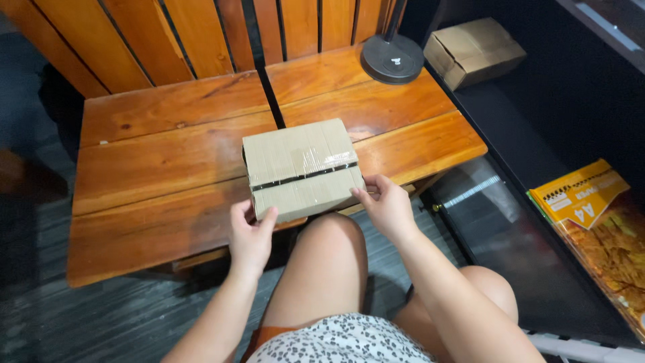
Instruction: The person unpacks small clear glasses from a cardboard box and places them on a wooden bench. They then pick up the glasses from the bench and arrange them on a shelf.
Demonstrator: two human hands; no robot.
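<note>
A taped brown cardboard box [301,167] rests at the near edge of a low wooden table [154,168], its top flaps meeting along a dark seam. My left hand [250,234] holds the box's near left corner, thumb up against its front side. At the near right corner my right hand [388,205] pinches the box's edge with its fingertips. My knees are just below the table's edge, under the box.
A black round lamp base [392,58] stands at the table's far right. A second cardboard box [472,50] lies on the dark shelf beyond it. A yellow pack of paper [586,191] sits on the right. Wooden slats rise behind the table.
</note>
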